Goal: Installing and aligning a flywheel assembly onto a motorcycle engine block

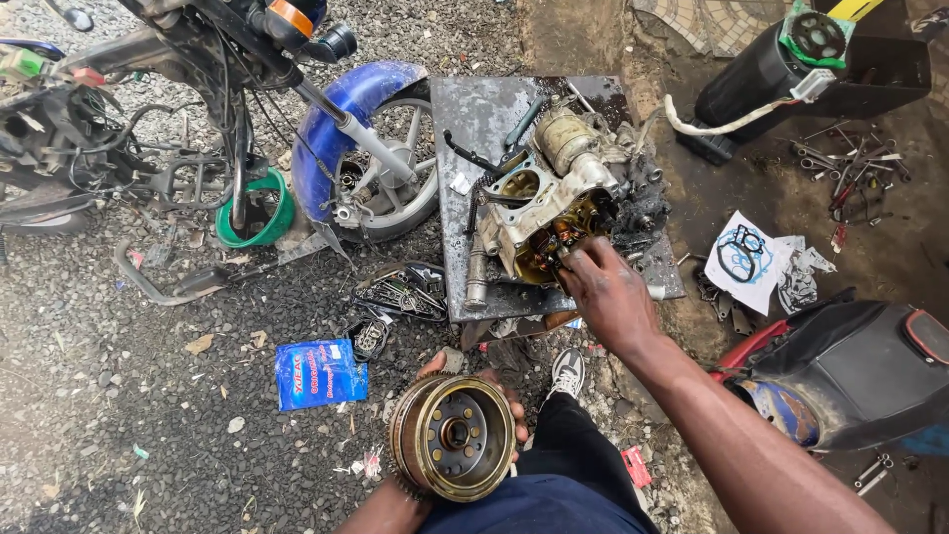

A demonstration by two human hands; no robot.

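Observation:
My left hand (494, 391) holds a round brass-coloured flywheel (453, 437) with a toothed ring, low in the middle of the head view, above my knee. My right hand (605, 289) reaches forward, fingers pinched at the open side of a dirty motorcycle engine (554, 203). Copper windings show inside that opening. What the fingertips hold is too small to tell. The engine lies on a grey metal sheet (474, 114) on the gravel.
A stripped motorcycle with a blue front fender (341, 119) and wheel stands at left, a green bowl (259, 220) beside it. A blue packet (318, 374) lies on the gravel. Loose wrenches (850, 163), a gasket sheet (746, 259) and a black cylinder (766, 69) sit at right.

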